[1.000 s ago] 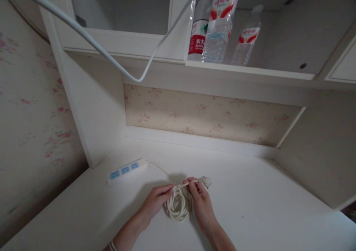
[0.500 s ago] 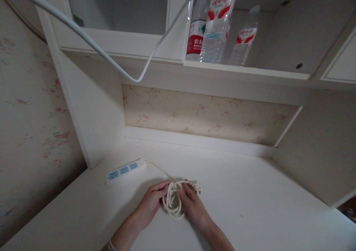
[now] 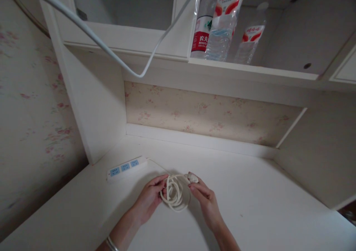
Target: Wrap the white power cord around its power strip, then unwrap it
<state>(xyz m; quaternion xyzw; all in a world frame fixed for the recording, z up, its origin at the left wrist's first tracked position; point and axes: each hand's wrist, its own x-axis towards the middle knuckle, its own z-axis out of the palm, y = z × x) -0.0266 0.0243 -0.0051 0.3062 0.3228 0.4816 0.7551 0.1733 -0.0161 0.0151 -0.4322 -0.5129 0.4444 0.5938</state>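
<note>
Above the white desk, my left hand [image 3: 151, 195] pinches one side of a coiled cream power cord [image 3: 174, 197]. The loops hang between my two hands. At the cord's end, a pale plug [image 3: 191, 178] is between the fingers of my right hand [image 3: 204, 197], to the right of the coil. From the coil, a straight stretch of cord runs back left to a white power strip [image 3: 126, 168] with three blue socket groups, lying on the desk. The prongs of the plug are not clearly visible.
A shelf [image 3: 256, 68] above the desk holds a red-labelled bottle [image 3: 201, 32] and two clear water bottles. A thick white cable [image 3: 111, 58] hangs across the upper left, close to the camera. Side panels bound the desk [image 3: 250, 191], with floral wallpaper [image 3: 200, 111] behind.
My right hand has moved off the coil's side and now grips the plug, a little further right. The coil has risen slightly, and the view has shifted a little.
</note>
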